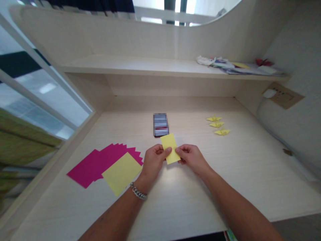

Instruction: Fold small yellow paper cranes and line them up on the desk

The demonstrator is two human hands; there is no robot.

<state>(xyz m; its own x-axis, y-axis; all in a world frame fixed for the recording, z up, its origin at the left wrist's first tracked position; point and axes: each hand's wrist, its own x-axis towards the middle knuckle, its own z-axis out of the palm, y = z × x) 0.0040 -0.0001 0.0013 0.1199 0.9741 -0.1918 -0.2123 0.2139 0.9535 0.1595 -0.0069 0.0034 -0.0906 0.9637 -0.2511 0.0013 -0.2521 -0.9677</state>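
A folded yellow paper is held upright-tilted over the pale wooden desk. My left hand pinches its left edge, and my right hand pinches its right edge. Both hands are closed on the paper near the desk's middle. A metal bracelet circles my left wrist. To the left lie a fanned stack of magenta sheets with one yellow sheet on top.
A phone lies flat just behind the held paper. Three small folded yellow paper figures sit at the right rear. A shelf above carries papers at its right end. A wall socket is on the right wall.
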